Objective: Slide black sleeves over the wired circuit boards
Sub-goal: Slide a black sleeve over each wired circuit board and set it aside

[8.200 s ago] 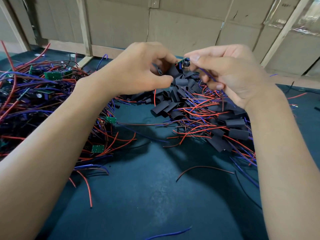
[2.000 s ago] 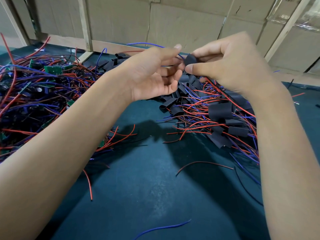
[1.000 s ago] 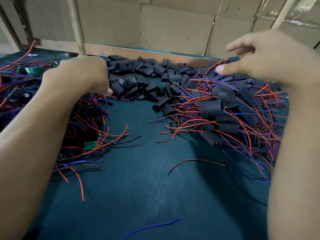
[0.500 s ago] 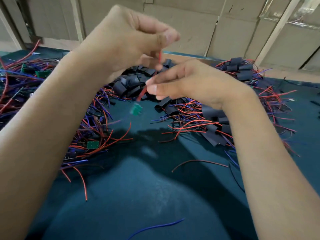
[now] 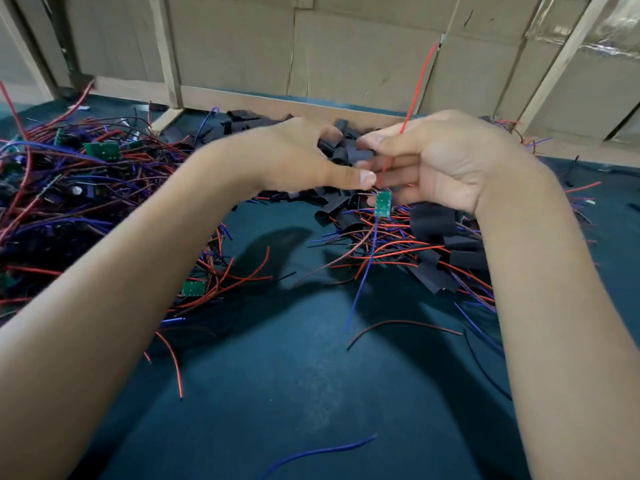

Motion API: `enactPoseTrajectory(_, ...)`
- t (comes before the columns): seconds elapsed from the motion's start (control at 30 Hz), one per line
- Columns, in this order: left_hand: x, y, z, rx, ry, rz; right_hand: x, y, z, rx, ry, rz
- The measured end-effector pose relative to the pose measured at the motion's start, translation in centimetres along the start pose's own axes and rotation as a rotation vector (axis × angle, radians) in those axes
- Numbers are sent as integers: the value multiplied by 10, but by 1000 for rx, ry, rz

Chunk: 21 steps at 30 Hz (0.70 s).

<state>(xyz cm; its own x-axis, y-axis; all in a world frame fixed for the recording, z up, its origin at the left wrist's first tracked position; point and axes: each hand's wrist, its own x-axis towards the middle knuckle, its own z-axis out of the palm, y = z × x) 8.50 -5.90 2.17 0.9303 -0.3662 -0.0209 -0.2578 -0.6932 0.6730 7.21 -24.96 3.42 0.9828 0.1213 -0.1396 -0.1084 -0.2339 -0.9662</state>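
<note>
From the head camera, both hands meet above a dark teal table, almost touching at the fingertips. The right hand is turned palm toward the camera, its fingers curled and its thumb pinching a red wire that rises past the thumb toward the cardboard wall. Below that hand a small green board hangs upright from the wire, just under the fingers, and a blue wire trails down from the board's lower edge to the table. The left hand reaches in from the left, blurred, with its thumb stretched out flat until its tip lies right beside the red wire above the board; whether its other fingers hold anything cannot be told, as they are hidden behind the hand. Behind and between the hands lies a heap of loose black sleeves. To the right, under the right forearm, lies a pile of sleeved boards with red and blue wires. On the left sprawls a tangle of bare wired boards, one green board showing near the back. A loose blue wire lies alone on the near table.
</note>
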Motion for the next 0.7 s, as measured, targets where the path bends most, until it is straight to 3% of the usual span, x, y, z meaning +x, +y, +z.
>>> enactPoseTrajectory(0.1,8,-5,4,119,146,-41,-3,5,-7,-116,-136,141)
enactPoseTrajectory(0.2,11,-9,6,-46,295,-1,-5,8,-5,-183,-225,213)
enactPoseTrajectory(0.33,9,1,13,-248,406,47,3,6,-7,-185,-110,109)
enactPoseTrajectory(0.5,-1,15,10,-192,577,76,5,-5,-13,220,50,-38)
enactPoseTrajectory(0.53,-3,18,8,-248,529,72,4,-6,-12,300,85,-66)
enactPoseTrajectory(0.6,-6,24,9,-400,255,44,4,-8,-6,504,174,-125)
enactPoseTrajectory(0.67,-8,26,18,-398,-62,2,7,-9,1,770,251,-149)
enactPoseTrajectory(0.7,-8,24,24,-361,-147,0,8,-10,4,863,264,-145)
